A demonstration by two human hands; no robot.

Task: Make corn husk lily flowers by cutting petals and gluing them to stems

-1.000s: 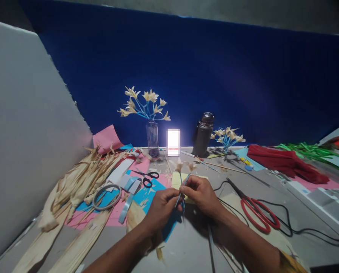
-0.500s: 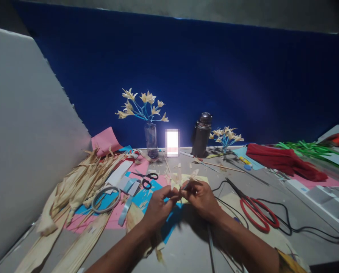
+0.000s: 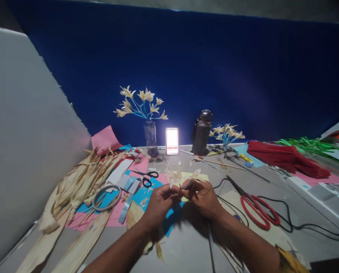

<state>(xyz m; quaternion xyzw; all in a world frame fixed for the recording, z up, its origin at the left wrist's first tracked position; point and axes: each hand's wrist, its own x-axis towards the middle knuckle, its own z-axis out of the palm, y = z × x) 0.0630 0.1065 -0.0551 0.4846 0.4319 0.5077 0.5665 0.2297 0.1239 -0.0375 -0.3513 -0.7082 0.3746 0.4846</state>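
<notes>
My left hand (image 3: 158, 202) and my right hand (image 3: 201, 196) meet over the middle of the table, both pinched on a small flower made of pale husk petals (image 3: 176, 177) on a thin blue stem. The fingertips of both hands close around the stem just below the petals. Under the hands lie a yellow paper (image 3: 200, 176) and a blue paper sheet (image 3: 142, 195).
Dried corn husks (image 3: 81, 182) pile at the left by a tape ring (image 3: 107, 197) and black scissors (image 3: 147, 178). Red scissors (image 3: 257, 212) and a black cable (image 3: 294, 223) lie right. At the back stand a vase of flowers (image 3: 150, 136), a lit phone (image 3: 172, 141), a flask (image 3: 202, 131) and a red cloth (image 3: 285, 159).
The flower stem stood upright between my hands a second ago; now it is lower and my fingertips are drawn close together around it. The view has shifted slightly.
</notes>
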